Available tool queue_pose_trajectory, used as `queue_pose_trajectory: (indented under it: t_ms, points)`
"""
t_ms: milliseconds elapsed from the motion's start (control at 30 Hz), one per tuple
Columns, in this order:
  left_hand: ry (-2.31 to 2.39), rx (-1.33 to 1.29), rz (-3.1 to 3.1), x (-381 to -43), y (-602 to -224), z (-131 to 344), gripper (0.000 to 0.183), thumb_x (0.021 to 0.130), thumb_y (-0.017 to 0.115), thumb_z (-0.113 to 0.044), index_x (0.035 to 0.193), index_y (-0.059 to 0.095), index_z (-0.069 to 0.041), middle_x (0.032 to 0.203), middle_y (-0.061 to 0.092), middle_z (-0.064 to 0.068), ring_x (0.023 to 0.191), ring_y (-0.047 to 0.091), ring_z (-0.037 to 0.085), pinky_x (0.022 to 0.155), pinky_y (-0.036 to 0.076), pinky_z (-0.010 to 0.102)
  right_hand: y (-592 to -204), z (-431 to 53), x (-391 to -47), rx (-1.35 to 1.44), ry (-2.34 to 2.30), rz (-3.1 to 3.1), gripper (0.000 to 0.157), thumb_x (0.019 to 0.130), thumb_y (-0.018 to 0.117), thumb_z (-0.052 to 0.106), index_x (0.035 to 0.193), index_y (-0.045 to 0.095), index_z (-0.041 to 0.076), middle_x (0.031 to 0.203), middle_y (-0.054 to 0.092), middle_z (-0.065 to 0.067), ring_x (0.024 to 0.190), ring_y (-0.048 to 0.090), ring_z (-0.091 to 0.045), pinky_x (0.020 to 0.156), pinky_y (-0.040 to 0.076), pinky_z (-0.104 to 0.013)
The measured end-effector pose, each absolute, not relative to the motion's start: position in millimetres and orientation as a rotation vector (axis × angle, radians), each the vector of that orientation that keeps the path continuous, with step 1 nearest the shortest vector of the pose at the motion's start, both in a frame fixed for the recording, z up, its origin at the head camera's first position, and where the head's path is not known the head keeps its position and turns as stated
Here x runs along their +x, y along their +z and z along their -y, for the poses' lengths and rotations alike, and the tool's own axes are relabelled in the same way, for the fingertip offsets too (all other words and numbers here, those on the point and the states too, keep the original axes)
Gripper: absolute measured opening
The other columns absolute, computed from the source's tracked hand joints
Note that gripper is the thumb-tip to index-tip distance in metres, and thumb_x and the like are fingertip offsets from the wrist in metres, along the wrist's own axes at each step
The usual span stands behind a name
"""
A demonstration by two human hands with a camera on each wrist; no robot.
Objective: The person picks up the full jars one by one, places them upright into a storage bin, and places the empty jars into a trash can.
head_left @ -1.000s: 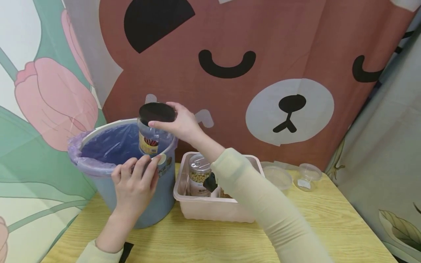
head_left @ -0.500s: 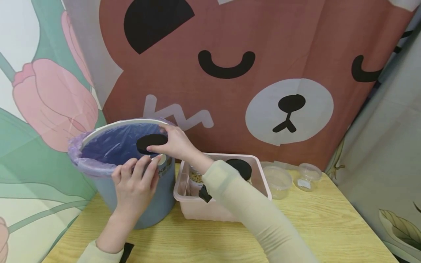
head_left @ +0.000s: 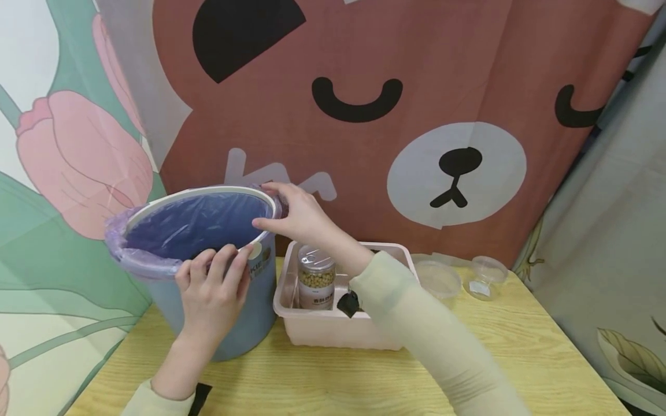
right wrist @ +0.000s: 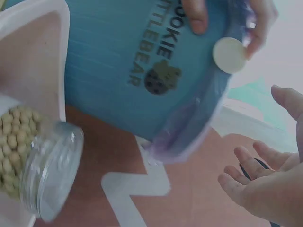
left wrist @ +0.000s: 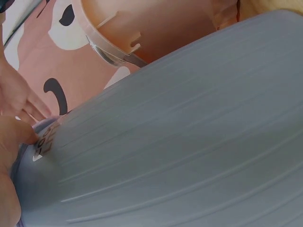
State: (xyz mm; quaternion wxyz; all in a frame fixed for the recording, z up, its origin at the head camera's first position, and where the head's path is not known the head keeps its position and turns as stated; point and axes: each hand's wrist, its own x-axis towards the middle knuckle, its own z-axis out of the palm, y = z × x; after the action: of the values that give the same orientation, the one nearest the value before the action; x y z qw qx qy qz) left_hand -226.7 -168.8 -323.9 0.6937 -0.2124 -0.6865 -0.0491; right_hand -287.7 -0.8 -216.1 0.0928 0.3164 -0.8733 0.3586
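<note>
A blue trash bin with a purple liner stands at the left of the table. My left hand grips its near rim, fingers over the edge and the thumb on the outer wall. My right hand is beside the bin's right rim, fingers spread, holding nothing. In the right wrist view its fingers look relaxed. Only a small dark patch shows inside the bin, just behind the left fingers; most of the inside is hidden. A clear jar of pale beans stands in the pink box.
The right forearm passes over the pink box and hides part of it. To the right are a clear round tub and a smaller clear container with a white label. A printed bear curtain hangs behind the table.
The black-lidded jar that my right hand held has gone down into the bin and been let go. The right hand has come back to the right, empty. My left hand stays on the rim.
</note>
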Motion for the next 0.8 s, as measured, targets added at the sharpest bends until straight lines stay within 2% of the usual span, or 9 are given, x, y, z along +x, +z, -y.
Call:
queue_pose_trajectory:
  t_ms: [167,367,567,800]
  points:
    - [-0.113,-0.470,1.529,-226,-324,169,0.020,0.087,0.055,-0.011,0.102,0.069,-0.010,0.093,0.060,0.010,0.084,0.046,0.034,0.071,0.026,0.049,-207,-21,-280,0.941,1.046,2.576,0.068,0.079,0.072,0.040,0.139,0.046,0.020,0.141,0.046,0.002,0.132,0.039,-0.016,0.107,0.035,-0.042]
    - [-0.117,-0.472,1.526,-225,-323,169,0.020,0.087,0.056,-0.012,0.102,0.069,-0.011,0.092,0.060,0.010,0.083,0.046,0.034,0.070,0.026,0.049,-199,-52,-276,0.928,1.001,2.538,0.064,0.080,0.072,0.038,0.137,0.049,0.019,0.138,0.049,0.002,0.128,0.043,-0.015,0.105,0.037,-0.038]
    - [-0.114,-0.484,1.531,-223,-320,169,0.020,0.086,0.057,-0.011,0.102,0.069,-0.010,0.093,0.060,0.011,0.083,0.046,0.034,0.070,0.026,0.049,-194,-87,-270,0.848,0.983,2.539,0.063,0.080,0.072,0.037,0.137,0.049,0.021,0.138,0.048,0.003,0.126,0.047,-0.018,0.103,0.040,-0.038]
    - [-0.099,-0.496,1.541,-221,-319,171,0.020,0.088,0.055,-0.012,0.103,0.069,-0.010,0.095,0.060,0.011,0.085,0.046,0.034,0.071,0.026,0.050,-199,-128,-265,0.760,0.944,2.546,0.065,0.081,0.072,0.035,0.138,0.046,0.020,0.140,0.047,0.000,0.125,0.047,-0.026,0.102,0.039,-0.045]
